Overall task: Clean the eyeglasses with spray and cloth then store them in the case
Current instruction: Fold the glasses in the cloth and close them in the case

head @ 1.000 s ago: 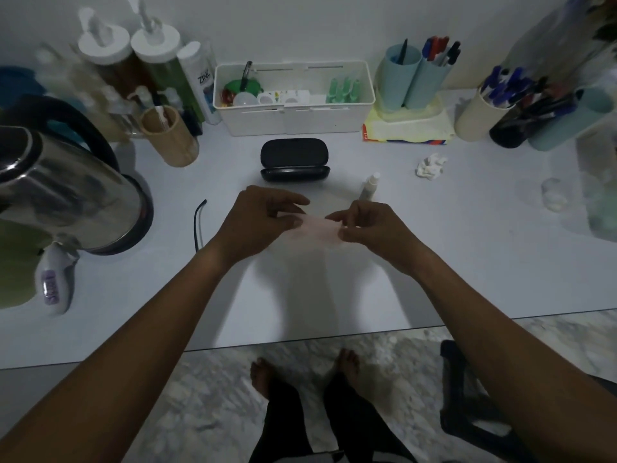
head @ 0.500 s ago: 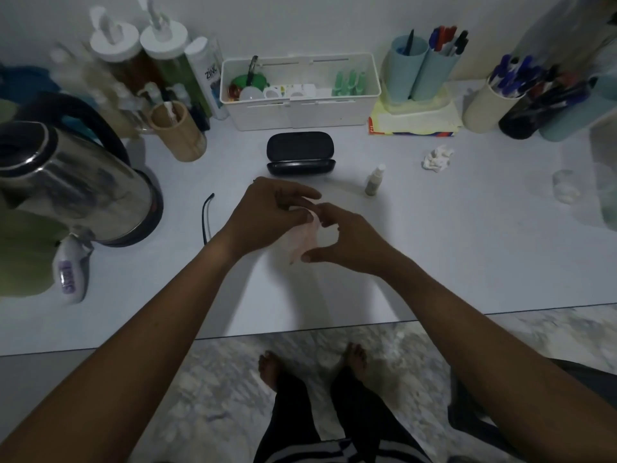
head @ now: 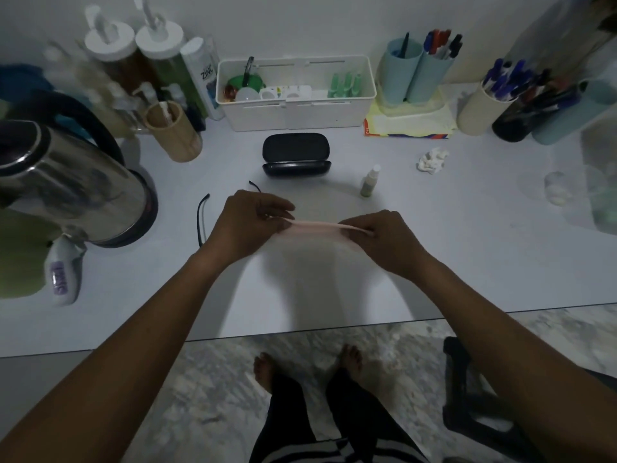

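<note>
A pale pink cloth (head: 317,227) is stretched flat between my two hands above the middle of the white table. My left hand (head: 248,223) pinches its left end and my right hand (head: 384,237) pinches its right end. The black eyeglasses (head: 201,217) lie on the table behind my left hand, which hides all but the two temple arms. The black case (head: 296,155) sits behind my hands; I cannot tell whether it is fully closed. A small spray bottle (head: 370,181) stands upright to the case's right.
A steel kettle (head: 63,185) fills the left side. A wooden cup (head: 175,133), a white organiser box (head: 295,93), pen holders (head: 415,73) and bottles line the back wall. A crumpled tissue (head: 431,161) lies at the right. The table edge (head: 300,330) runs below my wrists.
My hands came together over the cloth half a second ago, then moved apart, pulling the cloth out flat between them. The camera view shifted slightly.
</note>
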Available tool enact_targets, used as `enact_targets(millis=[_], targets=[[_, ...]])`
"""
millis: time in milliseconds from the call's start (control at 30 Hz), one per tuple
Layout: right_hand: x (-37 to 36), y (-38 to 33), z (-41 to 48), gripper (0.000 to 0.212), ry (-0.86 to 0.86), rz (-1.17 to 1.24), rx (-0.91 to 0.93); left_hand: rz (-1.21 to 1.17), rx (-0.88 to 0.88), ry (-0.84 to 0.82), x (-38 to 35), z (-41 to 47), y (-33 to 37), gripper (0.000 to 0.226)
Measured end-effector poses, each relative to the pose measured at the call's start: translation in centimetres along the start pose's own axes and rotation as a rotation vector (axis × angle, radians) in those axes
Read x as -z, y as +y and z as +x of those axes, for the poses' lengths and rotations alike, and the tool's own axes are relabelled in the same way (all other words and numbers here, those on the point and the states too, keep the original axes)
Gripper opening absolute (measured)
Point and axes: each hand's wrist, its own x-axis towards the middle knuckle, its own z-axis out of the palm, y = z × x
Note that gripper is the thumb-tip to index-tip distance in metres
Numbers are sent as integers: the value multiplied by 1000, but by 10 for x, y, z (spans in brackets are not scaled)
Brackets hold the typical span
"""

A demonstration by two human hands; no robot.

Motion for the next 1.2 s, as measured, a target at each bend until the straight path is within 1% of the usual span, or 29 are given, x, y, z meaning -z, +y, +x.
enact_targets(millis=[67, 167, 233, 300, 367, 433, 500, 600, 700, 767, 833, 867, 933, 1000, 1033, 1100, 1200], targets=[[3, 5, -1, 15, -5, 39, -55, 2, 15, -36, -2, -2, -4, 26], [11, 10, 2, 7, -114, 46, -93, -26, 47, -133, -3, -3, -9, 29], [18, 15, 7, 4, -175, 55, -106, -33, 59, -165, -3, 0, -11, 27], [20, 20, 16, 17, -219, 22, -123, 0, 65, -152, -6, 8, -16, 23], [17, 26, 27, 30, -240, -47, -141, 91, 38, -109, -13, 21, -23, 20], [10, 33, 42, 36, -250, -108, -159, 216, -16, -60, -21, 34, -30, 19], [-1, 40, 55, 37, -245, -163, -180, 267, -61, -37, -28, 47, -40, 19], [-16, 51, 70, 40, -208, -172, -247, 375, -148, -20, -36, 65, -55, 20], [-30, 57, 78, 46, -76, -155, -283, 587, -242, -15, -41, 79, -63, 21], [-38, 59, 81, 50, 38, -196, -299, 633, -239, -9, -43, 84, -63, 22], [-42, 61, 87, 53, 89, -148, -366, 650, -226, -3, -42, 89, -66, 24], [-42, 60, 90, 55, 78, -108, -414, 649, -226, -1, -41, 92, -68, 25], [-42, 57, 95, 60, 3, -58, -496, 648, -227, -1, -40, 98, -71, 27], [-43, 56, 99, 63, -48, -54, -533, 665, -241, 6, -39, 104, -74, 28], [-45, 56, 99, 63, -42, -82, -532, 675, -253, 14, -40, 107, -76, 28], [-47, 52, 97, 61, 32, -213, -504, 684, -260, 42, -41, 108, -78, 29], [-50, 42, 84, 43, 215, -449, -417, 708, -274, 128, -47, 96, -75, 34]])
